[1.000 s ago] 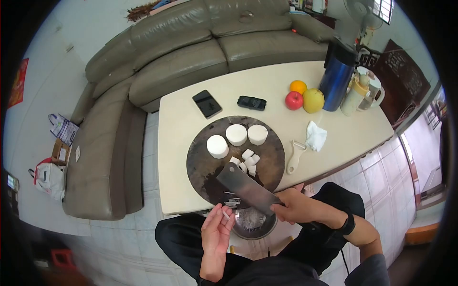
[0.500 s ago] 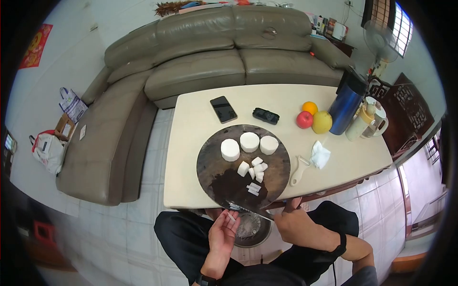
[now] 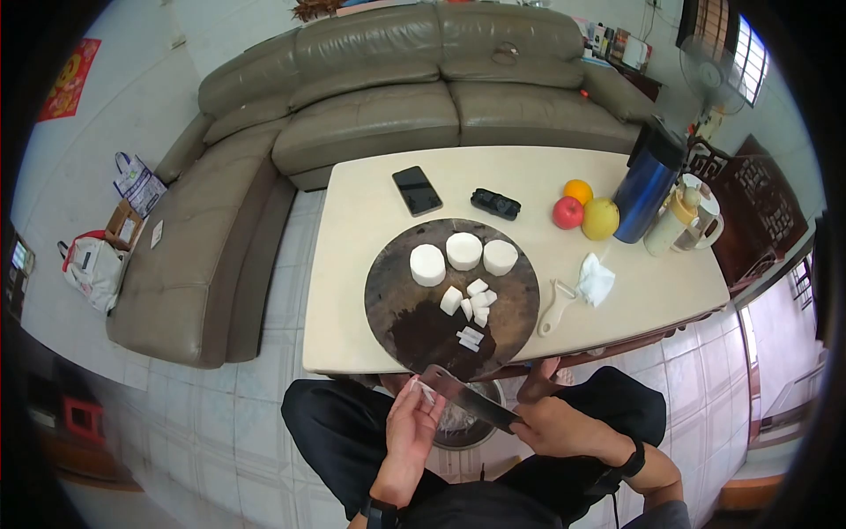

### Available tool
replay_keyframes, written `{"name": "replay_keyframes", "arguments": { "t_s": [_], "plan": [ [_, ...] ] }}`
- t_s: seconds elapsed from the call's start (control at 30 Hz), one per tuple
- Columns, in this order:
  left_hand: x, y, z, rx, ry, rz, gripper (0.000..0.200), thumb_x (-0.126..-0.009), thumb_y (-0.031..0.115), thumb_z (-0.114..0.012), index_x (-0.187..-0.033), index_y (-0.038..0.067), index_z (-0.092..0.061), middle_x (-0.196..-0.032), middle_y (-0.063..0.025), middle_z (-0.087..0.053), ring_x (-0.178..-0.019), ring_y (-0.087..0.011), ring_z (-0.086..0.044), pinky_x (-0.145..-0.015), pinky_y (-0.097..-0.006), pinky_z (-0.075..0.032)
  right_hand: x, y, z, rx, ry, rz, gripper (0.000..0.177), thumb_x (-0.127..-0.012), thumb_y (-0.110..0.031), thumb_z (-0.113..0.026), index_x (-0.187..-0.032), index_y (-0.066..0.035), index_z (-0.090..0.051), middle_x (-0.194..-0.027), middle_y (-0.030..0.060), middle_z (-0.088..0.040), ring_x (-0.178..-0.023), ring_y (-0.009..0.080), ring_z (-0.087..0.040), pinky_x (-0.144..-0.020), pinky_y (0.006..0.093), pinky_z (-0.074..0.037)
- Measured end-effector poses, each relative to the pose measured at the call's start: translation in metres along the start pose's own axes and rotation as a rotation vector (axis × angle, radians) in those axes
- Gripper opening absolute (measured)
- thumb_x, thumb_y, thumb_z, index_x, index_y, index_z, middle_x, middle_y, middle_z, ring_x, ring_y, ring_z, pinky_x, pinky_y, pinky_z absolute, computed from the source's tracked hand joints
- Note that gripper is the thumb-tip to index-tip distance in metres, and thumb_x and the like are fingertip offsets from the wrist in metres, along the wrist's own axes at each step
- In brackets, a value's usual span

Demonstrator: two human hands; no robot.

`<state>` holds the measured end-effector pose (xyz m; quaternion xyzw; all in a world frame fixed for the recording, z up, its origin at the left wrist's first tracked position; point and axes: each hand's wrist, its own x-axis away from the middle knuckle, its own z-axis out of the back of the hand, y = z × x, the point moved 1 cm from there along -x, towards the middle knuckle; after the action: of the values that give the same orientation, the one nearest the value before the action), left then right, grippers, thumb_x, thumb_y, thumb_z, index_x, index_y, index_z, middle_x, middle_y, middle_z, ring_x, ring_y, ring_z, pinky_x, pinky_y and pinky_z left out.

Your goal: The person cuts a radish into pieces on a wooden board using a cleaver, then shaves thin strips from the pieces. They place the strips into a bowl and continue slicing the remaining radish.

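In my right hand [image 3: 564,428] is the handle of a broad-bladed cleaver [image 3: 467,398]. Its blade reaches left toward my left hand [image 3: 412,432], with its far end close to those fingers. A small white strip [image 3: 425,388] lies against the fingers of the left hand, which are curled loosely, palm up. Beneath the blade, a metal basin [image 3: 480,434] on the floor holds pale shreds. On the round dark cutting board [image 3: 388,295] are three thick white cylinders [image 3: 463,252], several smaller white chunks [image 3: 480,300] and a few cut sticks [image 3: 470,339].
The board sits at the front edge of a cream table [image 3: 344,264]. To its right lie a peeler [image 3: 557,309] and a crumpled tissue [image 3: 595,280]. Farther back are a phone [image 3: 417,190], a black case [image 3: 495,204], fruit [image 3: 601,219], a blue flask [image 3: 648,189] and jugs [image 3: 674,222].
The cleaver has turned from nearly edge-on to showing its broad face, its far end now near my left fingers. My left hand still has the white strip. The view has shifted slightly.
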<state>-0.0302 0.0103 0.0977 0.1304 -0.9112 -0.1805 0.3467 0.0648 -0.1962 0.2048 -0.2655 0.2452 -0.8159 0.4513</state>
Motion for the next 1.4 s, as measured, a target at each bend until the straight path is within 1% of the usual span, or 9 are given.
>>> {"name": "replay_keyframes", "arguments": {
  "t_s": [0.17, 0.57, 0.7, 0.8, 0.97, 1.17, 1.23, 1.37, 1.4],
  "plan": [
    [-0.01, -0.003, 0.006, 0.089, -0.018, 0.033, 0.013, -0.092, 0.016, -0.062, -0.103, 0.009, -0.061, -0.098, -0.0034, -0.064, -0.095, -0.0181, -0.06, -0.089, -0.0371, -0.049, 0.006, -0.005, 0.016, -0.273, -0.002, -0.117, 0.021, -0.087, -0.015, -0.058, -0.08, 0.005, -0.057, -0.064, 0.026, -0.057, -0.066, 0.0433, -0.059, -0.06, 0.047, -0.046],
    [-0.015, -0.017, 0.01, -0.018, 0.07, -0.036, 0.016, -0.089, -0.002, -0.058, -0.104, 0.004, -0.057, -0.092, -0.0073, -0.062, -0.085, -0.0187, -0.063, -0.081, -0.0371, -0.055, 0.011, 0.007, 0.017, -0.336, 0.139, -0.169, 0.022, -0.086, -0.011, -0.06, -0.076, 0.007, -0.055, -0.062, 0.0259, -0.055, -0.061, 0.0435, -0.057, -0.056, 0.0462, -0.044],
    [-0.018, -0.039, 0.037, -0.247, 0.0, 0.03, 0.023, -0.088, -0.001, -0.061, -0.11, 0.0, -0.06, -0.096, -0.0079, -0.064, -0.089, -0.0197, -0.064, -0.08, -0.0341, -0.054, 0.014, 0.013, 0.018, -0.321, 0.185, -0.114, 0.022, -0.087, -0.012, -0.059, -0.078, 0.007, -0.055, -0.062, 0.0263, -0.055, -0.062, 0.0447, -0.056, -0.056, 0.0472, -0.044],
    [-0.043, -0.055, 0.07, -0.625, 0.085, 0.114, 0.019, -0.088, 0.007, -0.062, -0.106, 0.008, -0.062, -0.108, -0.0031, -0.065, -0.098, -0.0156, -0.061, -0.087, -0.0351, -0.044, 0.016, 0.011, 0.02, -0.251, 0.15, -0.069, 0.021, -0.087, -0.013, -0.057, -0.079, 0.006, -0.054, -0.061, 0.0267, -0.054, -0.063, 0.0457, -0.057, -0.057, 0.0494, -0.044],
    [-0.085, -0.067, 0.108, -0.595, 0.109, 0.182, 0.017, -0.088, 0.011, -0.064, -0.104, 0.008, -0.064, -0.102, -0.0016, -0.066, -0.093, -0.0142, -0.061, -0.084, -0.0331, -0.046, 0.019, 0.017, 0.016, -0.25, 0.202, -0.046, 0.021, -0.087, -0.013, -0.057, -0.078, 0.006, -0.054, -0.059, 0.026, -0.053, -0.061, 0.0452, -0.056, -0.057, 0.0497, -0.045],
    [-0.102, -0.073, 0.115, -1.012, 0.045, 0.056, 0.019, -0.087, 0.009, -0.062, -0.106, 0.003, -0.064, -0.098, -0.0065, -0.067, -0.089, -0.0178, -0.063, -0.076, -0.0289, -0.05, 0.022, 0.022, 0.009, -0.236, 0.273, -0.015, 0.018, -0.085, -0.012, -0.057, -0.078, 0.004, -0.054, -0.058, 0.0245, -0.054, -0.059, 0.044, -0.057, -0.057, 0.0495, -0.045],
    [-0.107, -0.076, 0.116, -1.648, -0.361, -0.54, 0.021, -0.087, 0.007, -0.061, -0.105, -0.001, -0.064, -0.091, -0.0102, -0.067, -0.086, -0.0194, -0.064, -0.075, -0.0285, -0.05, 0.023, 0.025, 0.006, -0.18, 0.305, 0.025, 0.018, -0.087, -0.012, -0.059, -0.079, 0.002, -0.052, -0.059, 0.0201, -0.051, -0.057, 0.0398, -0.054, -0.053, 0.0459, -0.041],
    [-0.103, -0.077, 0.098, -1.875, -0.517, -0.598, 0.018, -0.086, 0.005, -0.058, -0.102, -0.001, -0.065, -0.086, -0.0119, -0.068, -0.083, -0.0188, -0.064, -0.073, -0.027, -0.049, 0.024, 0.023, 0.008, -0.145, 0.29, -0.019, 0.019, -0.087, -0.013, -0.059, -0.078, 0.002, -0.052, -0.056, 0.0197, -0.05, -0.056, 0.0404, -0.054, -0.053, 0.0464, -0.041],
    [-0.094, -0.071, 0.076, -1.913, -0.4, -0.389, 0.025, -0.086, 0.005, -0.055, -0.108, -0.001, -0.064, -0.097, -0.0186, -0.066, -0.091, -0.0245, -0.065, -0.08, -0.0299, -0.049, 0.024, 0.022, 0.01, -0.155, 0.273, -0.033, 0.017, -0.085, -0.012, -0.057, -0.077, 0.003, -0.053, -0.057, 0.0216, -0.053, -0.057, 0.042, -0.056, -0.054, 0.0481, -0.044]
  ]
}}
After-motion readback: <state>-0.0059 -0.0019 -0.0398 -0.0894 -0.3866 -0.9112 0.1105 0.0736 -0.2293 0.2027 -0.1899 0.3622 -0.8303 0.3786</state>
